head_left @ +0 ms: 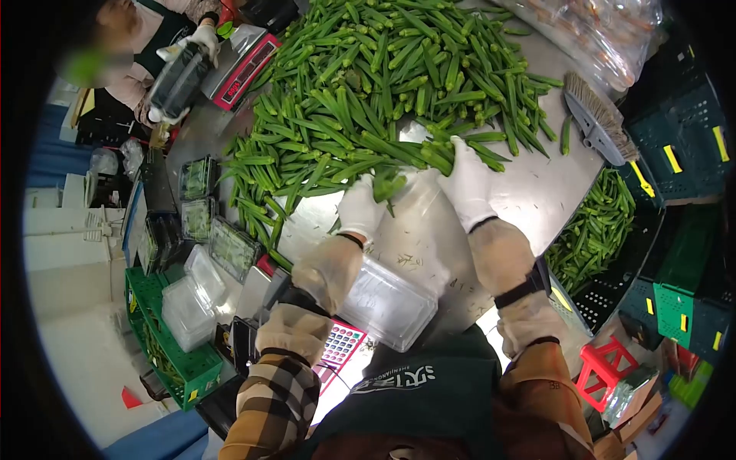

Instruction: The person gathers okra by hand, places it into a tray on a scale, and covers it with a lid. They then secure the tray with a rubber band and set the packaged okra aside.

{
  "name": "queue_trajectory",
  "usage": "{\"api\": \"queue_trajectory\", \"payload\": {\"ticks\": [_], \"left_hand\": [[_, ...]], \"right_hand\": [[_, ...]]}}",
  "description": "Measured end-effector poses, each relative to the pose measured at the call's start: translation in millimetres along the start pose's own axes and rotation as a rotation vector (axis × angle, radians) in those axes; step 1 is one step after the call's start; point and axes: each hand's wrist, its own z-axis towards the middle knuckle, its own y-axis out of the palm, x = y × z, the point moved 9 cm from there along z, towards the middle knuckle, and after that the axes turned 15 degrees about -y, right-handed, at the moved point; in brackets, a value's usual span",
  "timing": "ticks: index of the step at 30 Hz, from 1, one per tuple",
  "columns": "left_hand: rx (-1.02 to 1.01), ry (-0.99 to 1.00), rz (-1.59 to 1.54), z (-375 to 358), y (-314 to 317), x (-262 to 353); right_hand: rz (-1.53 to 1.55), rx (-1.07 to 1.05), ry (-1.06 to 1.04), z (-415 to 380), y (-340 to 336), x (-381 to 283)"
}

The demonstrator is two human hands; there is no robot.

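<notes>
A big heap of green okra pods (399, 69) covers the far half of the metal table. At its near edge, my gloved left hand (360, 207) is closed around an okra pod (389, 186), partly blurred, with its fingertips partly hidden. My gloved right hand (466, 184) reaches into the heap's edge, its thumb and fingers around a few okra pods (438, 156). Below my left forearm lies an open clear plastic tray (391, 303), beside a scale with a red keypad (340, 345).
Filled clear boxes (234, 247) and empty clamshells (190, 303) stand left, near a green crate (172, 345). A co-worker's gloved hands (203, 38) hold a dark box by a red scale (244, 69). A brush (598, 115) and an okra crate (594, 230) are right.
</notes>
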Motion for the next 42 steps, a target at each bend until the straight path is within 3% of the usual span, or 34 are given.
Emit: {"api": "queue_trajectory", "payload": {"ticks": [1, 3, 5, 7, 8, 9, 12, 13, 14, 15, 16, 18, 19, 22, 24, 25, 26, 27, 30, 33, 36, 37, 40, 41, 42], "left_hand": [[0.039, 0.022, 0.053, -2.8, 4.8, 2.5], [0.126, 0.098, 0.163, -7.7, 12.7, 5.0], [0.065, 0.139, 0.125, -17.4, 8.7, 4.3], [-0.004, 0.114, 0.095, -24.9, -4.9, 3.0], [0.071, 0.126, 0.021, -22.7, -22.4, 3.5], [0.141, 0.138, -0.052, -20.7, -39.5, -0.8], [0.291, 0.112, -0.235, 0.7, -86.2, -27.1], [0.287, 0.081, -0.371, 11.5, -98.1, -38.8], [0.174, 0.082, -0.694, 34.4, -93.0, -64.7], [0.007, -0.064, -0.942, 42.6, -95.7, -78.0], [-0.17, -0.218, -1.181, 42.5, -97.0, -82.9], [-0.38, -0.211, -1.655, 38.8, -104.4, -77.4], [-0.373, -0.239, -1.725, 40.2, -104.8, -84.3], [-0.24, -0.274, -1.574, 32.3, -111.6, -90.1], [-0.223, -0.252, -1.117, 16.8, -113.3, -77.6], [-0.312, -0.238, -0.911, 14.8, -96.4, -70.7], [-0.231, -0.067, -0.808, 10.3, -82.7, -61.3], [0.002, 0.114, -0.297, 5.0, -69.0, -56.3], [0.086, 0.12, 0.22, -12.2, -4.9, -52.8], [0.141, 0.044, 0.431, -10.6, 16.7, -54.6], [0.137, 0.045, 0.361, -7.4, 8.0, -49.5], [0.044, -0.017, 0.247, -2.8, 3.0, -52.5], [-0.3, -0.097, -0.45, -17.3, -22.9, -47.3], [-0.57, -0.154, -0.82, -37.2, -23.5, -35.5], [-0.762, -0.173, -0.971, -57.8, -25.2, -23.8]], "right_hand": [[-0.083, -0.138, -0.008, 8.3, 14.4, -1.5], [-0.231, -0.207, 0.044, 13.2, 41.4, 5.2], [-0.318, -0.212, 0.06, 12.0, 56.7, 8.6], [-0.149, -0.21, 0.108, 7.9, 40.4, 8.2], [-0.065, -0.206, 0.136, 3.0, 34.0, 10.2], [0.031, -0.071, 0.09, -5.5, 27.3, 11.6], [0.25, -0.026, 0.169, -34.2, 16.4, 26.3], [0.373, 0.04, 0.142, -46.7, 14.1, 31.5], [0.495, 0.11, 0.115, -60.7, 12.6, 38.3], [0.617, 0.181, 0.088, -73.1, 9.4, 44.3], [0.713, 0.089, 0.179, -85.3, 16.1, 51.3], [0.924, -0.054, 0.359, -114.9, 26.5, 57.8], [1.027, -0.1, 0.454, -131.0, 30.3, 58.7], [1.328, -0.088, 0.645, -168.4, 32.9, 48.4], [1.442, -0.058, 0.665, -174.8, 27.7, 37.9], [1.446, -0.102, 0.657, -176.2, 27.6, 33.0], [1.434, -0.119, 0.648, -176.1, 26.7, 28.8], [1.422, -0.135, 0.637, -174.6, 26.0, 23.3], [1.399, -0.164, 0.611, -167.8, 21.8, 3.9], [1.378, -0.176, 0.543, -165.9, 24.7, -5.4], [1.46, -0.224, 0.588, -163.0, 28.4, -21.7], [1.516, -0.239, 0.596, -161.1, 29.1, -28.5], [1.641, -0.229, 0.63, -159.8, 29.7, -40.9], [1.679, -0.226, 0.647, -161.3, 33.9, -42.8], [1.682, -0.232, 0.662, -161.0, 32.7, -47.9]]}}
